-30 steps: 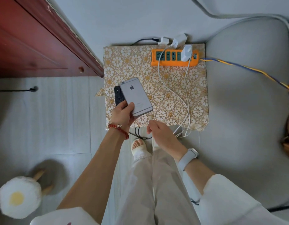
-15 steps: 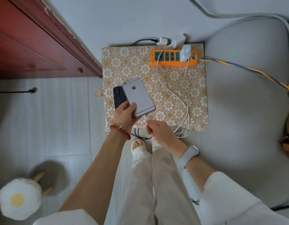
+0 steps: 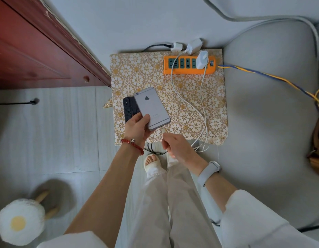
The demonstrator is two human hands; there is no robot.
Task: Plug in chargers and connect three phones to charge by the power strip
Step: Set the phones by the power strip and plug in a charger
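mat, left half: bare patterned cloth point(image 3: 137, 72), open to reach from above.
power strip point(image 3: 189, 66): three left sockets free; white charger point(image 3: 201, 59) fills the right one.
mat, right half: white cables point(image 3: 200, 108) trail across it.
near edge: left hand point(image 3: 137, 127) with phones point(image 3: 151, 108), right hand point(image 3: 176, 147) crowd it.
left side: wooden cabinet point(image 3: 38, 51) blocks.

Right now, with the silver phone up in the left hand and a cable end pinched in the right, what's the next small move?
Probably bring the white cable tip up into the silver phone's bottom edge. The right hand holds it just below that edge, not yet in, while the left hand steadies the phone. One charger already sits in the power strip.
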